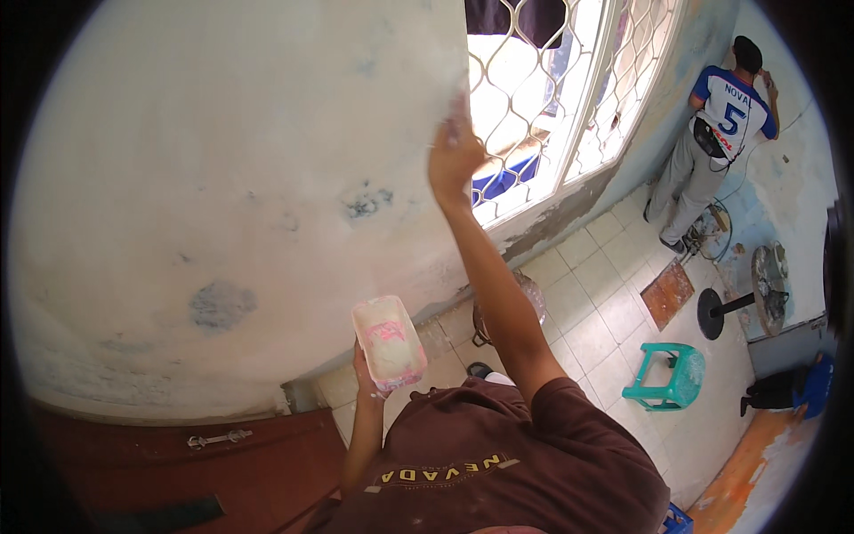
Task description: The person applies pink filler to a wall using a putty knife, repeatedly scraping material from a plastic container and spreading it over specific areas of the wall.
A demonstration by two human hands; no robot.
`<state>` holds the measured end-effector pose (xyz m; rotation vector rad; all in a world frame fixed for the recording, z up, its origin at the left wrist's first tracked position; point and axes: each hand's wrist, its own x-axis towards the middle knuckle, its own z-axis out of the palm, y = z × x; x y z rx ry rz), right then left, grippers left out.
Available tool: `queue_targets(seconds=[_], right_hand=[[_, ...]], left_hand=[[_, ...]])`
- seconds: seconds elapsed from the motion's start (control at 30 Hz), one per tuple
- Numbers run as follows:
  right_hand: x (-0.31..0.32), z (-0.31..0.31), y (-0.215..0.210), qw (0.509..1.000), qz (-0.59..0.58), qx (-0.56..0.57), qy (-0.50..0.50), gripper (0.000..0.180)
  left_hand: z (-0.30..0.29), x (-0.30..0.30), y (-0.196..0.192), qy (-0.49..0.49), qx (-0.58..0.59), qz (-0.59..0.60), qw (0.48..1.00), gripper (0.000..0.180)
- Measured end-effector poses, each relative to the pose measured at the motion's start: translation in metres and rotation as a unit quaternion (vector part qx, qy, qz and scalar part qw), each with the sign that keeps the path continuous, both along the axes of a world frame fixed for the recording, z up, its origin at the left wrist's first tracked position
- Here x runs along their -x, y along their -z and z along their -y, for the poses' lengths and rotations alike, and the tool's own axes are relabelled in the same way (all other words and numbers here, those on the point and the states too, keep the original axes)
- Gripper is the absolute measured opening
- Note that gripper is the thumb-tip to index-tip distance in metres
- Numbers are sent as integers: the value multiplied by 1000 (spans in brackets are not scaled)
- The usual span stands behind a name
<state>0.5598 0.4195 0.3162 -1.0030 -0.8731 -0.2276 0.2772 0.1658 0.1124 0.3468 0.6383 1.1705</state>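
My left hand [363, 369] grips a rectangular plastic tub [414, 360] from its left side, in front of my chest. White paste or paint with a pink smear lies inside it, and the rim is stained. My right hand [456, 165] is stretched up to the whitish wall [294, 116], right at the edge of the window opening. Its fingers are closed round a thin tool that is blurred against the wall, so its kind does not show. Dark, rough patches mark the wall lower down.
A window with a wavy metal grille [516, 98] is beside my right hand. On the tiled floor stand a green plastic stool [665, 378] and a round-based stand [710, 313]. One person [725, 116] works at the far wall; another [792, 392] is at the right. A brown door [267, 454] lies lower left.
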Motion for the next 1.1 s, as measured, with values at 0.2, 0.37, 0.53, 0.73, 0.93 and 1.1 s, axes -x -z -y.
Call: queue_targets(seconds=[0.2,0.37,0.53,0.73,0.93,1.1], right_hand=[[88,43,-7,973,219,20,-64,59],[20,50,0,992,96,-13,-77,52],[32,6,-43,988,83,131,-2,47],[141,66,-13,934,340,-43,-103,56],[27,41,-104,991,55,-121,-25,44],[56,-2,-150,966,192,-16,174,55]], left_hand=[[3,-1,7,14,-17,16,1000,75],[14,-3,-17,22,-17,25,999,70],[14,-13,-29,23,-13,66,997,68],[10,-18,-34,31,-30,50,998,68],[31,-5,-39,-41,-66,-1,997,67],[36,12,-5,-73,-19,55,996,71]])
